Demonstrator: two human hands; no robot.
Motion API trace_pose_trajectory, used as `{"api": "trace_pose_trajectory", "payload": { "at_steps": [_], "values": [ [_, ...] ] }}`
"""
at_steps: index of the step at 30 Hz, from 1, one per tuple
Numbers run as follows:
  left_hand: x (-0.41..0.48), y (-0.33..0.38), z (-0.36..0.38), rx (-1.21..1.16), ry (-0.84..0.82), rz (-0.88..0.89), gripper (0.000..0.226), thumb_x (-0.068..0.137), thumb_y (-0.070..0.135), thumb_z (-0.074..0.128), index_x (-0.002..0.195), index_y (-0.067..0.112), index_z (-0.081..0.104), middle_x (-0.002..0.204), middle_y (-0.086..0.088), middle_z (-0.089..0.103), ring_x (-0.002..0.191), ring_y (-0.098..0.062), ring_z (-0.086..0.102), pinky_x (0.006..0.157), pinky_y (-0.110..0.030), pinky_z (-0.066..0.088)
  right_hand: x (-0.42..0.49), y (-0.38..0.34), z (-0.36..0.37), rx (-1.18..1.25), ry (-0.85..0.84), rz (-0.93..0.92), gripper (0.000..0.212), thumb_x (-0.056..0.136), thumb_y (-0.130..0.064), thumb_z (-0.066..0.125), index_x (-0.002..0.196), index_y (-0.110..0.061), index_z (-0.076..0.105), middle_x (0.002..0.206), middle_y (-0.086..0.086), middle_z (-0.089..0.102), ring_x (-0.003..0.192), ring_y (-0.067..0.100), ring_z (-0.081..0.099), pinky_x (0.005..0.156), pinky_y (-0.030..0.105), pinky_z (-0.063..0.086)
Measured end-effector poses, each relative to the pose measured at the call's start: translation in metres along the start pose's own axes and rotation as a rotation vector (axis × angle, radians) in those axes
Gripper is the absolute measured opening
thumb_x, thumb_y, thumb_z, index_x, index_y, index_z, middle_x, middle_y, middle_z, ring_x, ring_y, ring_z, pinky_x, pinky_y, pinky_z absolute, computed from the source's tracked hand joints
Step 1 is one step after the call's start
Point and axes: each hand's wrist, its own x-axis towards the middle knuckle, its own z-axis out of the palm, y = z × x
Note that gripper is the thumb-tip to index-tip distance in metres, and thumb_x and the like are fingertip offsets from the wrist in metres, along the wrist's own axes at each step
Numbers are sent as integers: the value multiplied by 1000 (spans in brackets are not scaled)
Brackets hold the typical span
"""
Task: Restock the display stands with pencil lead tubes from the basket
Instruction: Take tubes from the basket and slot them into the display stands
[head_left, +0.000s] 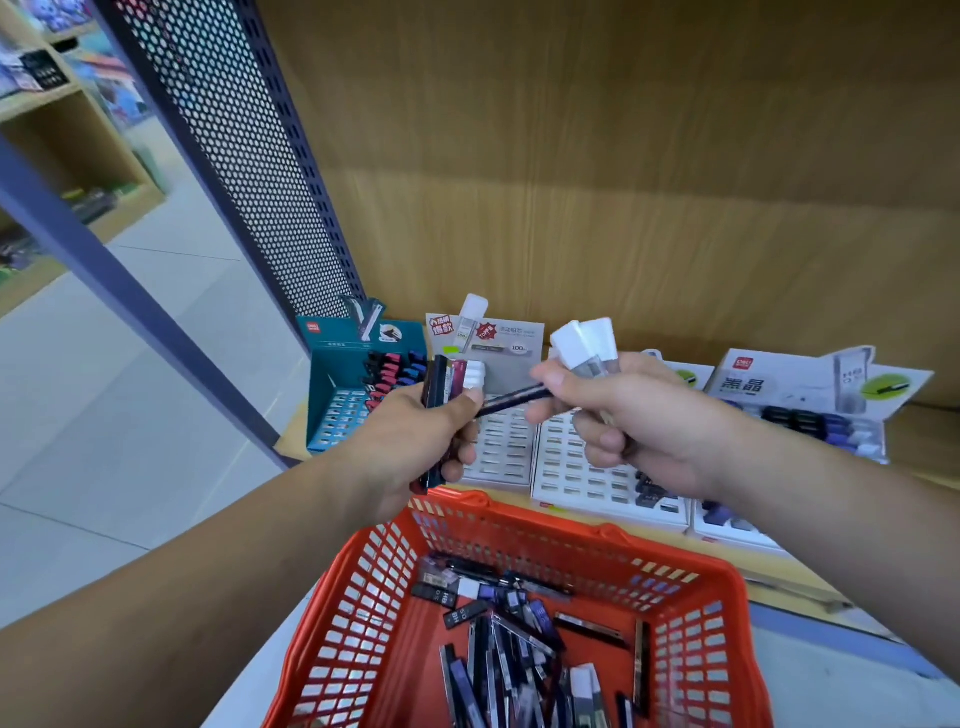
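While the left hand (415, 441) grips a bundle of tubes (449, 384) in curled fingers, the right hand (644, 415) holds two white-capped tubes (584, 343) against the palm. It also pinches one dark tube (514, 399) between thumb and forefinger, and that tube's left end reaches the left thumb. Both hands hover above the white display stands (582, 478) on the wooden shelf (922, 436). A teal stand (337, 410) sits at far left. The orange basket (571, 538), nearest, contains loose lead tubes (509, 639).
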Motion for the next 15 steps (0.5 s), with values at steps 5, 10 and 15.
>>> {"api": "trace_pose_trajectory", "payload": {
  "at_steps": [5,10,15],
  "values": [
    [-16,2,-1,10,-90,-94,26,106,37,58,106,11,59,76,-10,63,55,-18,52,47,-29,40,-16,-7,5,-84,53,-102,12,102,-15,62,111,-10,68,92,9,79,47,14,28,49,27,28],
    [-34,4,-10,56,-137,-78,33,106,39,56,117,8,56,75,-13,67,53,-19,54,48,-29,40,-28,-11,17,-152,255,-159,18,98,-27,71,91,-11,67,48,-12,57,47,16,28,46,26,29],
    [-44,3,-24,-36,-190,-95,24,105,19,60,123,3,63,80,-13,64,60,-22,58,56,-33,49,-41,-11,28,-132,234,-100,20,100,-28,68,95,-8,68,55,-5,63,51,18,32,48,30,32]
  ]
}}
